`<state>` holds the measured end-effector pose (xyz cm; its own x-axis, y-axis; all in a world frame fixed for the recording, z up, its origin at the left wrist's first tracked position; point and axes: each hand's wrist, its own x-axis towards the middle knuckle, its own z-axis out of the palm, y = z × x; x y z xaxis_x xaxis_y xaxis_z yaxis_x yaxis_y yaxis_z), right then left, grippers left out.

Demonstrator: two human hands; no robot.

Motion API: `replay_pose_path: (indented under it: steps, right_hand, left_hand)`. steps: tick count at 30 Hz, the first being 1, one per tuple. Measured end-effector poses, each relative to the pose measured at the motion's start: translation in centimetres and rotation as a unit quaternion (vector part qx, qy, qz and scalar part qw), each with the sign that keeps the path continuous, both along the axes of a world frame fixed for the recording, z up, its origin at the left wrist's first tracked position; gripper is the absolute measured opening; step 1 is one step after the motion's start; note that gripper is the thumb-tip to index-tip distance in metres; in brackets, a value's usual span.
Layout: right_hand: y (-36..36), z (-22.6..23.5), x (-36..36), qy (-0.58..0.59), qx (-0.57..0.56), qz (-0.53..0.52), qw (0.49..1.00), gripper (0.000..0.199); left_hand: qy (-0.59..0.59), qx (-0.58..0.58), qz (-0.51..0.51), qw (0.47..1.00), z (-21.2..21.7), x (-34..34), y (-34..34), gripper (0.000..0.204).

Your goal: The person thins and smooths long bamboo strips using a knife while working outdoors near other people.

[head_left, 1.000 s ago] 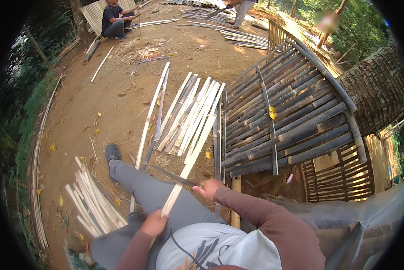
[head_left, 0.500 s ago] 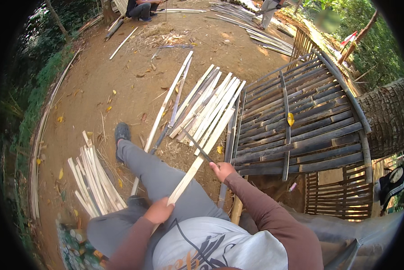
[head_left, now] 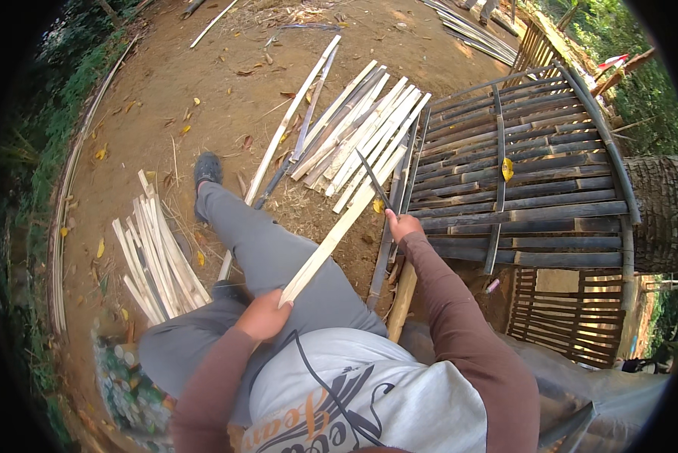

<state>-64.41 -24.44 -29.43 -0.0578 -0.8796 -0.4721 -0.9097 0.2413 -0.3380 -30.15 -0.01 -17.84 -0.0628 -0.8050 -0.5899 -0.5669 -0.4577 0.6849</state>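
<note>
From the head view, the left hand [head_left: 263,317] is gripping the near end of a long pale split-bamboo strip [head_left: 337,235] lying across the grey-trousered leg [head_left: 267,253]. The right hand [head_left: 404,225] is clasping a dark narrow-bladed knife [head_left: 372,180], its blade against the strip's far part, beside the dark bamboo slat platform [head_left: 535,189].

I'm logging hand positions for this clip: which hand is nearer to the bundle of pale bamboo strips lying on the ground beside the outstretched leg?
Left. The left hand, gripping a bamboo slat's near end, is just right of the bundle. The right hand, holding a blade, is farther right, by the bamboo platform.
</note>
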Motion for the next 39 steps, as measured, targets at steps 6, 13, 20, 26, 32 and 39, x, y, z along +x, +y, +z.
replay_pose_path:
  steps: [6,13,20,26,32,39]
  right_hand:
    - [9.6,4.4,4.2,-0.060,-0.003,0.232,0.971,0.073]
    - [4.2,0.9,1.1,-0.031,-0.008,0.167,0.986,0.078]
    - [-5.0,-4.3,-1.3,0.013,0.009,-0.044,0.999,0.084]
    - [4.1,1.9,4.4,-0.083,-0.016,0.120,0.989,0.078]
    - [9.6,4.3,3.2,-0.055,0.009,0.207,0.977,0.075]
    - [0.7,-2.6,-4.0,0.007,0.040,-0.033,0.999,0.084]
  left_hand:
    - [-0.031,-0.014,-0.019,0.999,-1.2,-0.1,0.5,0.031]
    - [-0.036,-0.037,-0.021,0.998,-1.1,-0.2,0.5,0.032]
    - [-0.039,-0.022,-0.047,0.998,-0.8,0.0,-0.5,0.036]
    - [-0.027,-0.004,-0.017,0.999,-1.7,0.5,0.2,0.039]
    - [-0.057,0.015,-0.024,0.998,0.3,1.8,1.8,0.040]
    - [-0.094,0.038,-0.057,0.993,4.7,4.6,3.6,0.036]
